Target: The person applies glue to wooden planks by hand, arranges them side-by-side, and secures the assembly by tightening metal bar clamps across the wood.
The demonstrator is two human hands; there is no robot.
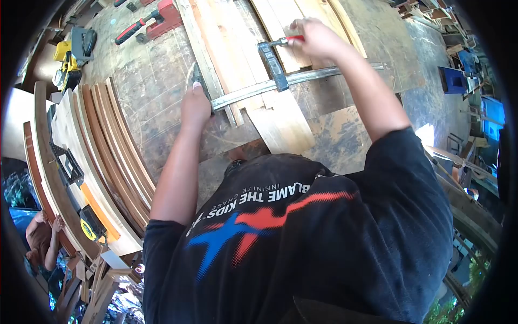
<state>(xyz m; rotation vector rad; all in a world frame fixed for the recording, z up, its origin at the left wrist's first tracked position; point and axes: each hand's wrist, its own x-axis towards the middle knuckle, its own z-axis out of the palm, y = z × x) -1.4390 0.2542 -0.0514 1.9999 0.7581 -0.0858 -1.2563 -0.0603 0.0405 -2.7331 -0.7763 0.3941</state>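
A long metal bar clamp (pixel 243 98) lies across light wooden boards (pixel 229 48) on the workbench. My left hand (pixel 196 107) is closed around its left end, by the fixed jaw, with the thumb pointing up. The sliding jaw (pixel 274 65) sits between two of the boards. At the clamp's red handle (pixel 294 39), my right hand (pixel 319 39) has its fingers curled about the grip. A shorter board piece (pixel 283 121) sticks out under the bar toward my body.
Red clamps (pixel 162 21) lie at the upper left, near a yellow power tool (pixel 69 59). Long planks (pixel 116 146) are stacked on the left, with a black speed square (pixel 67 163) and a tape measure (pixel 93 224) on them. Another person (pixel 43 237) touches the planks at far left.
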